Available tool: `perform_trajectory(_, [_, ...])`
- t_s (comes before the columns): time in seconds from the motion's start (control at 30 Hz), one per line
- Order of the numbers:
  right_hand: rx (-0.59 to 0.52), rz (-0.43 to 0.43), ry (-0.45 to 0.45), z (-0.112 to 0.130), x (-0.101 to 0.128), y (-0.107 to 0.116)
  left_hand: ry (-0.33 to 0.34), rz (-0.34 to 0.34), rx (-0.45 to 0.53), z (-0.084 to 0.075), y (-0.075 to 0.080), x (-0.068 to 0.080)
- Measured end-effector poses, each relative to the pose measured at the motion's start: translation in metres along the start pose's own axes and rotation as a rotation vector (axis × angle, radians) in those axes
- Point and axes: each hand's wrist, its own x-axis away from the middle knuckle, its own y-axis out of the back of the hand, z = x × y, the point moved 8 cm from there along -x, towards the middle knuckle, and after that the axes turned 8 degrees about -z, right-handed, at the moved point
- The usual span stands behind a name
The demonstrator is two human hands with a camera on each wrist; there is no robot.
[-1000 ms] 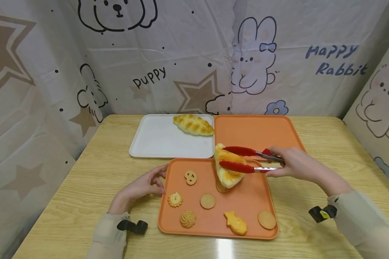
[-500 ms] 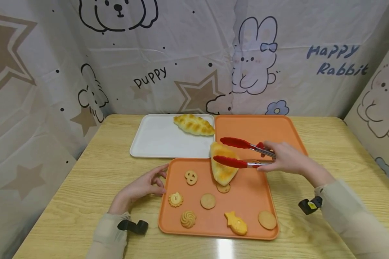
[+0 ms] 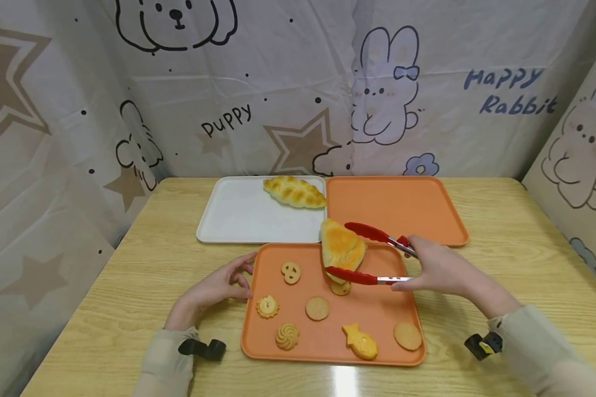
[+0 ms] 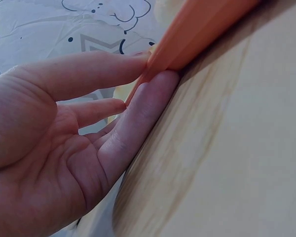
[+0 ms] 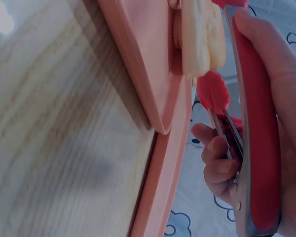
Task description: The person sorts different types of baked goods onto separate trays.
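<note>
Glare on table [image 3: 345, 380], dim wrist views

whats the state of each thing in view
Right hand: holding tongs
Tongs: spread open
Left hand: touching near orange tray
Near orange tray: bearing cookies
Triangular bread: over that tray's far edge, partly hiding a cookie
Braided bread: lying on white tray
White tray: bearing that bread
Far orange tray: beside it

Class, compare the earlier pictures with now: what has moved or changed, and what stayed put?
The triangular bread has shifted slightly left. The red tongs, still in the right hand, have opened wider and seem to have let it go. The left hand stays at the near orange tray; the cookies and braided bread have not moved.
</note>
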Motion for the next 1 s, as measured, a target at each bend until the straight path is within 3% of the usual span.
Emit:
perform_trajectory(0.2, [0.07,0.017,-0.016,0.003,0.0,-0.003,-0.004,0.004,0.009,0.0,-0.001,-0.001])
perform_trajectory(0.47, [0.047,0.075,0.028,0.009,-0.007,-0.001,0.014,-0.011,0.01,0.001,0.001,0.0])
perform_trajectory(1.0, [0.026,0.034,0.145,0.013,-0.02,0.0,0.002,0.0,0.012,-0.001,0.0,0.001])
